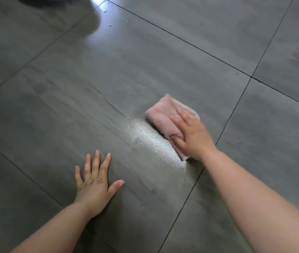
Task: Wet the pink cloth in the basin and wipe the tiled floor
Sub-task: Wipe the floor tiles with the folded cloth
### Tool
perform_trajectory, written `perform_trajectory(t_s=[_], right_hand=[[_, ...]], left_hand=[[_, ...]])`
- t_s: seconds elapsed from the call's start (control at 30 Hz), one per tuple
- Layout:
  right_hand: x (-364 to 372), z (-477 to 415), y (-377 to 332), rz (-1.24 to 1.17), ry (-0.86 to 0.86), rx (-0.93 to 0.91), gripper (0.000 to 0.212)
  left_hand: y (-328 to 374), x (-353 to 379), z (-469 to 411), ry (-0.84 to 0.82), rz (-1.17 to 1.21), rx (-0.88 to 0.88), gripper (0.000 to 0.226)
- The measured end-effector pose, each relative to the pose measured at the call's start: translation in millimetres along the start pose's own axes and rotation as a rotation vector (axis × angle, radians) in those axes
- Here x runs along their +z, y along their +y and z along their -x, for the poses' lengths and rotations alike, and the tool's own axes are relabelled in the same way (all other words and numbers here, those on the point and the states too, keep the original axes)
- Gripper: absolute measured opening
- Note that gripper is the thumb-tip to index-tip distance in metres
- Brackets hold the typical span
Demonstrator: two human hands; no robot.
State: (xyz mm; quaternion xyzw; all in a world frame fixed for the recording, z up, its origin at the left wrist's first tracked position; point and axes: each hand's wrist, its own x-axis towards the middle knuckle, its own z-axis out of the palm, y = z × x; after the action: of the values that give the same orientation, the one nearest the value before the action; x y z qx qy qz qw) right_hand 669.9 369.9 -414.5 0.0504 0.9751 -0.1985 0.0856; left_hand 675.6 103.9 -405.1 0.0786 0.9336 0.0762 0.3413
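Note:
The folded pink cloth [160, 118] lies on the grey tiled floor [145, 57], right of centre. My right hand [190, 136] lies on top of it, fingers laid across the cloth and the thumb tucked into a fold, pinching it. A wet, glistening patch [150, 143] sits just left of the cloth, with faint wipe streaks running up and left from it. My left hand [94, 179] rests flat on the floor at the lower left, fingers spread, holding nothing. No basin is clearly visible.
Dark grout lines [236, 106] cross the floor between large tiles. A few water drops [105, 11] and a bright reflection lie near the top edge. A dark object [44, 0], cut off by the frame, sits at the top left.

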Motion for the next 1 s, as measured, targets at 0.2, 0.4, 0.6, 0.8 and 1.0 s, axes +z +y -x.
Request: perform_trajectory(t_s=[0.2, 0.4, 0.6, 0.8, 1.0], right_hand=[[-42.6, 27.1, 69.8, -0.195, 0.24, 1.002, 0.064], [26.6, 13.2, -49.4, -0.089, 0.115, 0.369, 0.062], [14.3, 44.0, -17.3, -0.013, -0.043, 0.012, 0.089], [-26.2, 112.4, 77.8, -0.145, 0.294, 0.872, 0.067], [40.8, 139.4, -13.7, 0.022, 0.229, 0.62, 0.076]], left_hand=[[0.7, -1.7, 0.8, -0.021, -0.003, 0.008, 0.078], [2.5, 0.2, 0.5, 0.008, 0.003, -0.016, 0.077], [2.5, -0.3, 2.7, 0.048, 0.058, 0.003, 0.077], [2.7, -0.7, 3.3, 0.046, 0.045, 0.008, 0.076], [4.6, -1.7, 4.3, 0.035, 0.013, 0.005, 0.076]])
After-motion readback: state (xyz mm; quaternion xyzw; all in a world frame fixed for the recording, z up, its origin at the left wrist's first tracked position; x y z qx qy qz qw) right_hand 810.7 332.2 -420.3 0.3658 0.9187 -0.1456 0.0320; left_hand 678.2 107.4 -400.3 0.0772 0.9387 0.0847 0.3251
